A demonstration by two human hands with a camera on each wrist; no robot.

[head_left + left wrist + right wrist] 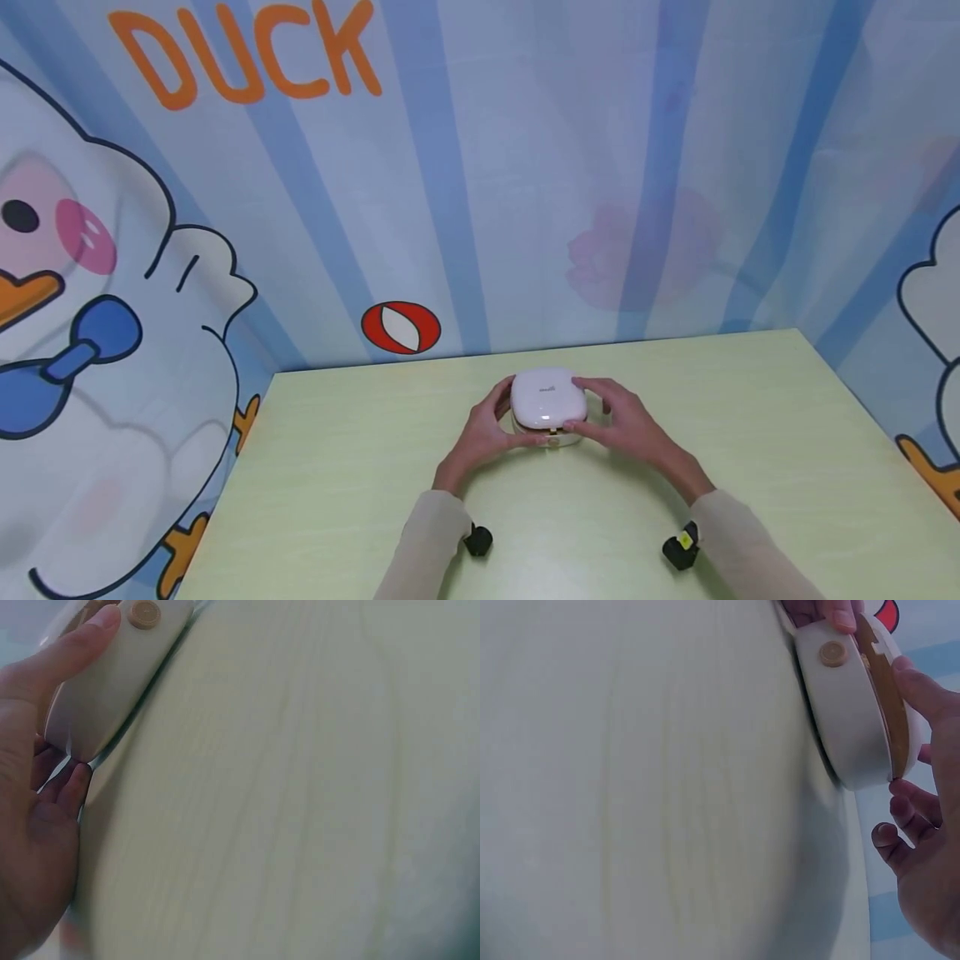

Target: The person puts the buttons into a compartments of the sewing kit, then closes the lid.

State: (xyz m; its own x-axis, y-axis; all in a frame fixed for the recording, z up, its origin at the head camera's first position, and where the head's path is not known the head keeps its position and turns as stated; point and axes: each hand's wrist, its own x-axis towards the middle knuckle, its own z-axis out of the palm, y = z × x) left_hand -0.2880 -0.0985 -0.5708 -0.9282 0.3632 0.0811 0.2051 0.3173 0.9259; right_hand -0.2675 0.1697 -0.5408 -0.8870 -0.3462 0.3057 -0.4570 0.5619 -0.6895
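Observation:
A white rounded case (553,440) with a glossy lid (549,398) sits on the table toward its back edge. In the right wrist view the lid is slightly raised, and a brown inner rim (889,697) shows in the gap. A round tan button (833,653) marks the front of the base. My left hand (483,429) grips the base from the left, its thumb lying along the front near the button. On the other side, my right hand (626,421) holds the lid, thumb at its front edge and a fingertip at its back right corner.
The pale wood-patterned table (360,467) ends at a curtain-like backdrop (517,167) with blue stripes and cartoon ducks. Black wrist cameras (478,540) sit by both sleeves, close over the tabletop.

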